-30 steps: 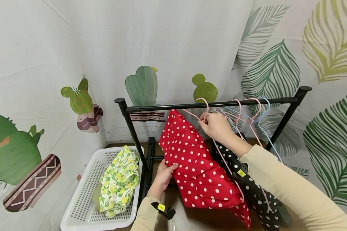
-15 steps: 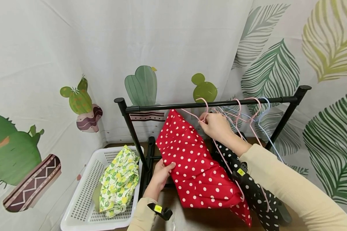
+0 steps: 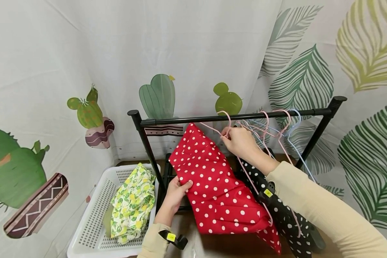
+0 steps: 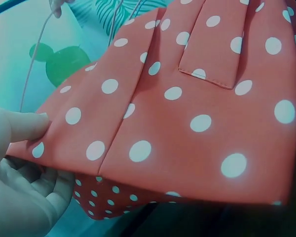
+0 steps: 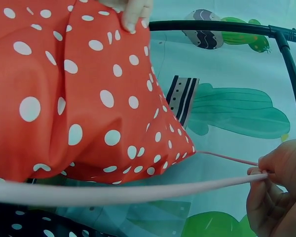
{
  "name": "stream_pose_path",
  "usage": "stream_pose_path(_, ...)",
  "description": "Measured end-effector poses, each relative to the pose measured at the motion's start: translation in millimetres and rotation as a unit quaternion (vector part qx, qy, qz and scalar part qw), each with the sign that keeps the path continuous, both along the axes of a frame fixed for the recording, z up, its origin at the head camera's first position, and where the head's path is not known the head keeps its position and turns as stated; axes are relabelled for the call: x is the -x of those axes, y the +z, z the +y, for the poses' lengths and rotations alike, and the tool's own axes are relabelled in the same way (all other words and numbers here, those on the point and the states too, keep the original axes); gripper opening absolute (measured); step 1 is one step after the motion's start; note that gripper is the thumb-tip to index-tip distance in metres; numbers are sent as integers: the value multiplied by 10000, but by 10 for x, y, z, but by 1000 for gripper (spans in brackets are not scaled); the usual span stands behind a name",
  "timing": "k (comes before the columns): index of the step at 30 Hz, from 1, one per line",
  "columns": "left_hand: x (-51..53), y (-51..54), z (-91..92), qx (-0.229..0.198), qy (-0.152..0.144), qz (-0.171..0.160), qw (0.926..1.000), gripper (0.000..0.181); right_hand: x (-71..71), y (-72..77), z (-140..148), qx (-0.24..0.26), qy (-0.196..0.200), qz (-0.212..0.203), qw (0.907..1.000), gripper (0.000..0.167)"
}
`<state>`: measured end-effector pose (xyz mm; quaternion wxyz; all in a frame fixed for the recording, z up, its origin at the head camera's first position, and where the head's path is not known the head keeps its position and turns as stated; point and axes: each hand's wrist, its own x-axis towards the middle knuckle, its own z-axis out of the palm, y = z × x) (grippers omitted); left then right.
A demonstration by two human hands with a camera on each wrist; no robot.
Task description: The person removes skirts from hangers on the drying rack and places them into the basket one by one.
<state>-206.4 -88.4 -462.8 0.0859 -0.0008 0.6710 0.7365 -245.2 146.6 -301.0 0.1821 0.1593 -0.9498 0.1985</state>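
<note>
A red garment with white polka dots point(image 3: 216, 190) hangs slantwise on a pink hanger point(image 3: 245, 166), one corner pointing up toward the rod. At the hanger's neck, my right hand point(image 3: 242, 141) pinches the pink wire between thumb and fingers; the hook rises over the black rod. My left hand point(image 3: 174, 195) holds the garment's left edge, thumb on top and fingers underneath. The left wrist view shows that thumb on the cloth point(image 4: 172, 123) near a straight hem, with a stitched tab higher up. In the right wrist view the wire point(image 5: 138, 193) runs into my right fingers.
The black rack point(image 3: 193, 119) spans the middle. More pink hangers and a blue hanger point(image 3: 298, 145) hang at its right, near a black polka-dot garment point(image 3: 287, 218). A white basket point(image 3: 84, 218) at left holds lemon-print cloth point(image 3: 133, 202). A patterned curtain hangs behind.
My left hand has moved a little left and down, drawing the garment's left edge outward so the cloth spreads wider. My right hand stays almost still at the hanger's neck.
</note>
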Motion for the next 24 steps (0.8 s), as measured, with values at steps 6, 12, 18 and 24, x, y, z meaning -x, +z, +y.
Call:
stream_pose_path(6, 38, -3, -44, 210, 73, 308, 9993, 37, 1, -8, -2, -26, -15, 27, 10000, 14)
stream_pose_path(12, 6, 154, -72, 363, 129, 497, 9980, 36, -9, 0, -12, -55, 77, 101, 9999, 13)
stream_pose_path(18, -4, 320, -95, 421, 147, 632, 9970, 36, 1, 18, -28, -70, 145, 243, 9996, 13)
stream_pose_path(24, -15, 452, -117, 485, 78, 897, 9948, 37, 7, 26, -30, -97, 193, 360, 9991, 12)
